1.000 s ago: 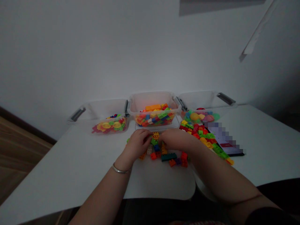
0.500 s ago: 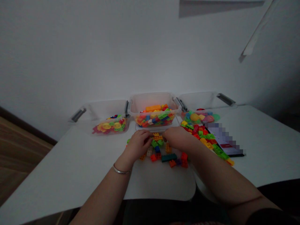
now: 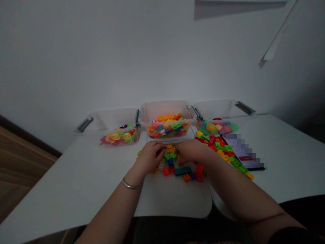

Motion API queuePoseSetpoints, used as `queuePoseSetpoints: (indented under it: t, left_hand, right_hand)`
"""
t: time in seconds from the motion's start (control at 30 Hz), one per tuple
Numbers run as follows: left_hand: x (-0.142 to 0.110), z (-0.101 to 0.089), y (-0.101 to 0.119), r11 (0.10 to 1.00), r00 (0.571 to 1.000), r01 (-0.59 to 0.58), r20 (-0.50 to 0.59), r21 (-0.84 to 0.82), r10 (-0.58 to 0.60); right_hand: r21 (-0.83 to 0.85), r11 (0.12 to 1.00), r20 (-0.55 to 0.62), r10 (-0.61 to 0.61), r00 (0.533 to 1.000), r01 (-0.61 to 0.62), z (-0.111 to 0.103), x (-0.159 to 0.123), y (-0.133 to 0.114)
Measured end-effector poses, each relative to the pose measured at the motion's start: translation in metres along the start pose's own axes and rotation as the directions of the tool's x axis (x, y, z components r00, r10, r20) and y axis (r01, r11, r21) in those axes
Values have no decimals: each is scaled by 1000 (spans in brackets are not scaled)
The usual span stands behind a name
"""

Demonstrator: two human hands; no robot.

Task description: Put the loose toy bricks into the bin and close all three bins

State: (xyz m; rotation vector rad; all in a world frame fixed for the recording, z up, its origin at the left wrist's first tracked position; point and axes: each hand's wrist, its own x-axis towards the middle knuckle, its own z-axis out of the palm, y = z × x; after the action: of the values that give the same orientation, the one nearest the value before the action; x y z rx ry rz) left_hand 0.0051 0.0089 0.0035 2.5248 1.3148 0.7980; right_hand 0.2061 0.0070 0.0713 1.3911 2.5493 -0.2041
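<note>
My left hand (image 3: pixel 151 154), with a bracelet at the wrist, curls its fingers and thumb at the left end of some joined yellow-orange toy bricks (image 3: pixel 170 148). At their right side is my right hand (image 3: pixel 191 150), palm down, its fingers bent around an orange toy brick (image 3: pixel 179 159) that is partly covered. Green bricks (image 3: pixel 169 156) lie just below, between the hands. Nearer me are a blue brick (image 3: pixel 170 162), a pale brick (image 3: pixel 161 165), a long dark teal brick (image 3: pixel 183 171) and red bricks (image 3: pixel 200 173). My fingertips are partly hidden.
Behind the hands stands a clear bin (image 3: pixel 166 123) of mixed bricks. Clear bins of small toys stand at left (image 3: pixel 119 138) and right (image 3: pixel 219 127). A row of bricks (image 3: pixel 225 154) runs along a tablet (image 3: pixel 243 152) on the white table (image 3: pixel 101 183).
The orange brick beside my right hand has shifted slightly left and away from me, along with that hand's fingers. My left hand stays nearly still.
</note>
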Motion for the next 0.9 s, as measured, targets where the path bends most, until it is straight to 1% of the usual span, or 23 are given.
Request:
queuePoseSetpoints:
  t: [0.1, 0.17, 0.23, 0.27, 0.33, 0.4, 0.43, 0.47, 0.5, 0.57, 0.63, 0.67, 0.7, 0.73, 0.77, 0.9]
  left_hand:
    - [0, 0, -1, 1000, 1000, 0, 12, 5, 0]
    - [0, 0, 0, 1000, 1000, 2, 18, 8, -2]
    - [0, -1, 1, 1000, 1000, 6, 15, 7, -6]
    - [0, -1, 1, 1000, 1000, 5, 14, 5, -5]
    - [0, -1, 1, 1000, 1000, 0, 11, -1, 0]
    - [-1, -1, 0, 1000, 1000, -5, 9, -4, 5]
    - [-1, -1, 0, 1000, 1000, -6, 8, -4, 6]
    - [-1, 0, -1, 1000, 1000, -6, 7, -2, 6]
    - [-1, 0, -2, 1000, 1000, -5, 5, -1, 5]
    - [-1, 2, -3, 1000, 1000, -7, 4, -3, 7]
    - [-1, 3, -4, 1000, 1000, -11, 0, -6, 11]
    - [-1, 3, -5, 1000, 1000, -13, -2, -7, 13]
    - [-1, 3, -5, 1000, 1000, -13, -4, -8, 13]
    - [-1, 3, -5, 1000, 1000, -12, -5, -10, 12]
    - [-1, 3, -4, 1000, 1000, -11, -7, -13, 10]
    - [-1, 3, -4, 1000, 1000, -15, -11, -25, 15]
  right_hand:
    - [-24, 999, 49, 48, 998, -47, -2, 2, -3]
    - [-33, 997, 56, 70, 996, -68, -5, 2, -1]
    - [-28, 998, 45, 52, 998, -51, -8, 0, 4]
    - [-4, 1000, 22, 26, 999, -26, -11, -2, 8]
    - [95, 995, -70, -36, 997, 43, -17, -9, 17]
    - [234, 968, -224, -42, 974, 96, -23, -17, 28]
    - [287, 951, -313, -17, 950, 111, -26, -20, 33]
    - [330, 936, -409, 24, 912, 123, -29, -23, 39]
    - [357, 924, -500, 64, 864, 138, -31, -24, 43]
    - [385, 908, -669, 151, 728, 166, -32, -21, 52]
    - [398, 903, -782, 239, 576, 164, -30, -11, 58]
    - [401, 905, -807, 277, 521, 141, -27, -5, 60]
    - [396, 912, -822, 300, 484, 107, -24, 1, 62]
    - [381, 922, -827, 308, 470, 66, -21, 6, 64]
    - [364, 931, -825, 312, 472, 19, -18, 11, 65]
    - [275, 949, -792, 314, 524, -152, -10, 20, 65]
